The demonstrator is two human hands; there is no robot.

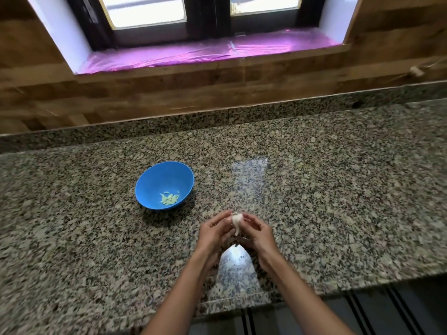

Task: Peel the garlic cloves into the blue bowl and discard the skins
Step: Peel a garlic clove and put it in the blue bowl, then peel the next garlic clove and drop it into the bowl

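Note:
A blue bowl (pixel 154 180) stands on the granite counter, left of centre, with several pale peeled cloves (pixel 169 198) in its bottom. Right of it and nearer to me, both hands hold a white garlic bulb (pixel 236 221) with a short stem pointing down, a little above the counter. My left hand (pixel 216 232) grips it from the left, my right hand (pixel 257 234) from the right, fingers curled round it. Much of the garlic is hidden by the fingers.
The speckled granite counter (pixel 338 189) runs left to right, its front edge just below my forearms. A low granite backsplash and a wooden wall stand behind it. A window sill covered in pink film (pixel 193 54) lies above.

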